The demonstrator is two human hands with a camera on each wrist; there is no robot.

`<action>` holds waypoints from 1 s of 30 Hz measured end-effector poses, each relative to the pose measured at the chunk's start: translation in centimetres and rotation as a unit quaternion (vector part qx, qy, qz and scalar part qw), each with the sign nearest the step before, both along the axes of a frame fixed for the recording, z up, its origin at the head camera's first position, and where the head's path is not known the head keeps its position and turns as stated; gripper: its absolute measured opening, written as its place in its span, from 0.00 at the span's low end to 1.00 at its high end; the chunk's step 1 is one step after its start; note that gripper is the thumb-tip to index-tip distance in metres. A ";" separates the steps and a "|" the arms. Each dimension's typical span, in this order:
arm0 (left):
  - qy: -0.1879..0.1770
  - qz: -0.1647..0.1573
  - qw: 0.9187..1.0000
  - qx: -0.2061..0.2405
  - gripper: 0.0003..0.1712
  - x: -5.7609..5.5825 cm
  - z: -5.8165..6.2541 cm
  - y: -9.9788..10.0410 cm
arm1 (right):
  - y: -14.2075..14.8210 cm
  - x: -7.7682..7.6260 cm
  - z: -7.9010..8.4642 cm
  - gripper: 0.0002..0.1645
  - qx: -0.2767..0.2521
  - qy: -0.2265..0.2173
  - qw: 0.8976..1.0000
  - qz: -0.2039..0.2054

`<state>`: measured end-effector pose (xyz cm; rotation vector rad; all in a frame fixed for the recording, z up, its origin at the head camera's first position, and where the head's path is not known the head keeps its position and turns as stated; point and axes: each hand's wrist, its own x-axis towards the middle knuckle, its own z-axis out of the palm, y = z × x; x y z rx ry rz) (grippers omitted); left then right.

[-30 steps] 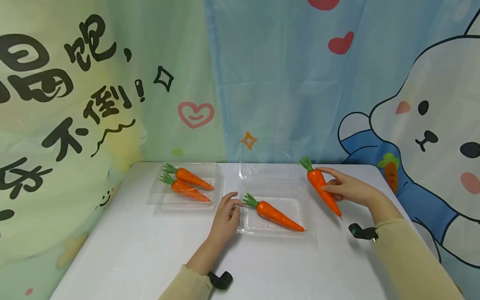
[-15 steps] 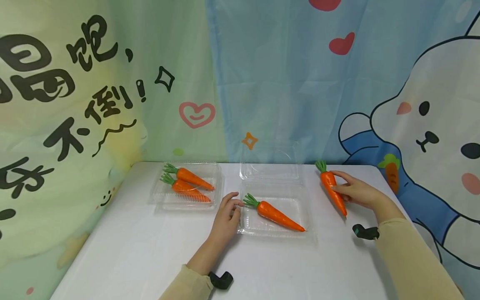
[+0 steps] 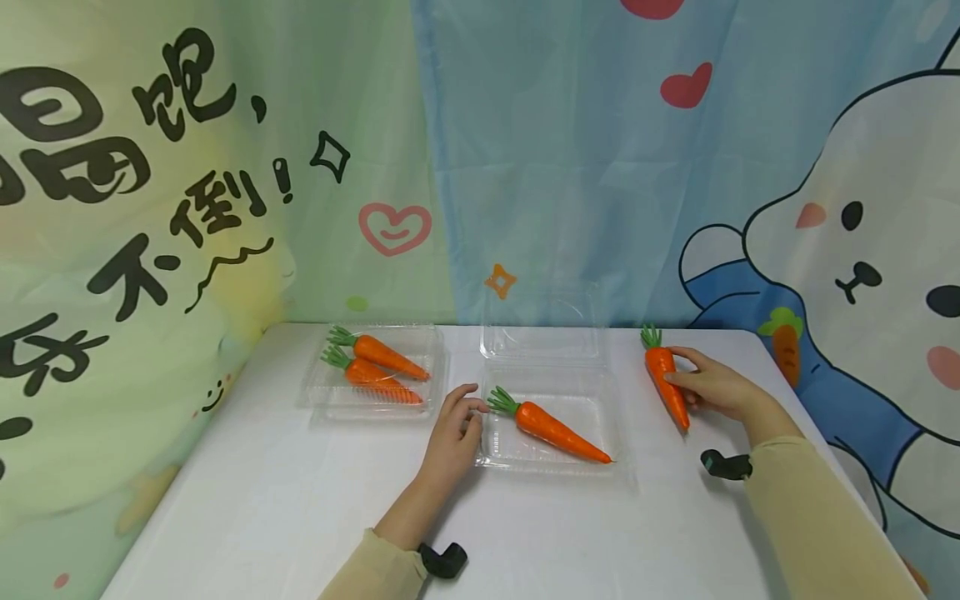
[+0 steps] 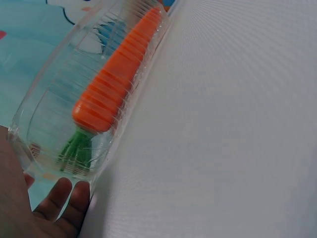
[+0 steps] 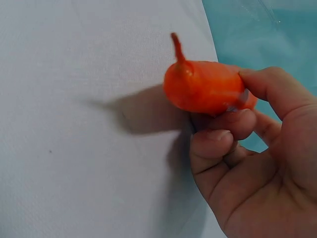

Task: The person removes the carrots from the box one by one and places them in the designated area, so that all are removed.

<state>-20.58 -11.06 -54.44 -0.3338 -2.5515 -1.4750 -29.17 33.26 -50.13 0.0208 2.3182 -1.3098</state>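
My right hand (image 3: 712, 385) pinches an orange carrot (image 3: 663, 377) with a green top between thumb and fingers. In the right wrist view this carrot (image 5: 205, 87) is seen tip-first, and its shadow falls on the table apart from it. My left hand (image 3: 452, 433) rests with relaxed fingers against the left side of an unlatched clear plastic clamshell box (image 3: 491, 454). One carrot (image 3: 558, 430) lies slantwise in that box, its green top toward my left hand. Through the ribbed wall in the left wrist view, the boxed carrot (image 4: 111, 74) shows beyond my left fingers (image 4: 74, 208).
A second clear box (image 3: 315, 398), lid down, stands at the back left with two carrots (image 3: 386, 357) inside. Behind the table's far edge hangs a printed curtain (image 3: 555, 167). The raised clear lid (image 3: 540, 342) leans toward it. White cloth (image 3: 585, 542) covers the table.
My right hand has carried its carrot to the right, away from the box, and turned it more upright in view. The left hand and the boxes have stayed in place.
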 end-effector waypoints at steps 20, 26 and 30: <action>-0.008 -0.003 1.000 0.005 0.10 0.0 0.1 0.0 | -0.4 0.0 0.4 0.51 0.041 -0.013 0.999 -0.020; -0.007 -0.002 1.000 0.003 0.10 0.1 0.2 0.1 | -0.2 0.1 0.2 0.52 0.052 -0.009 0.998 -0.026; -0.011 -0.002 1.000 0.004 0.10 0.1 0.1 0.0 | -0.1 0.1 0.1 0.52 0.077 0.010 0.996 -0.031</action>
